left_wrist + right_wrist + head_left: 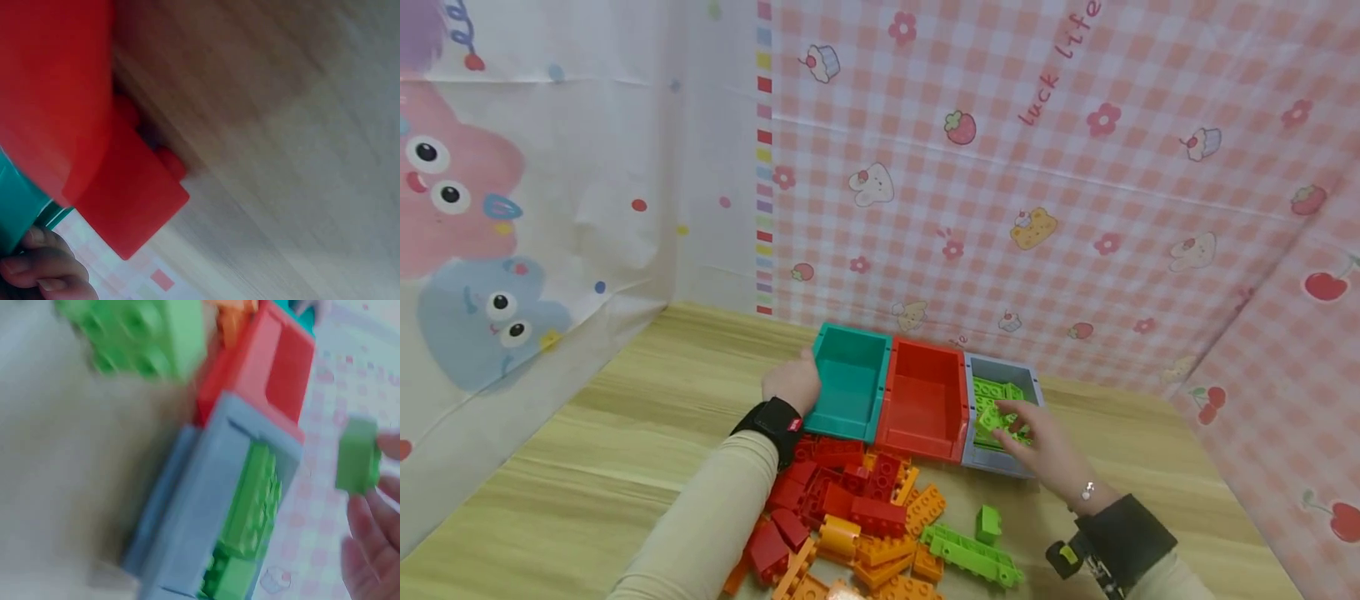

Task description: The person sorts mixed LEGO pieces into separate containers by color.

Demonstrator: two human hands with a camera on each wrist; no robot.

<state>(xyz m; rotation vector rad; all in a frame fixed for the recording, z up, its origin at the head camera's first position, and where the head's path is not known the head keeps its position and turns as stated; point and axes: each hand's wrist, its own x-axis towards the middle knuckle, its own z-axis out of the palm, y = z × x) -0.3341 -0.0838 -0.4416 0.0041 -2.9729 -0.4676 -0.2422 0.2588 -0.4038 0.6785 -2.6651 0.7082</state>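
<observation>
My left hand (793, 383) holds the left wall of the teal bin (850, 379). In the left wrist view, curled fingertips (53, 269) show against the teal plastic. Over the grey bin (1000, 461), my right hand (1037, 442) pinches a light green toy brick (357, 456) between thumb and fingers. More green bricks (250, 500) lie inside that bin. On the table in front of it are a small green block (988, 525) and a long green piece (972, 554).
Between the teal and grey bins stands a red bin (925, 400). Red bricks (880, 517) and orange bricks (883, 550) lie in a heap before the bins on the wooden table (587, 442). A checked cloth (1037, 167) hangs behind.
</observation>
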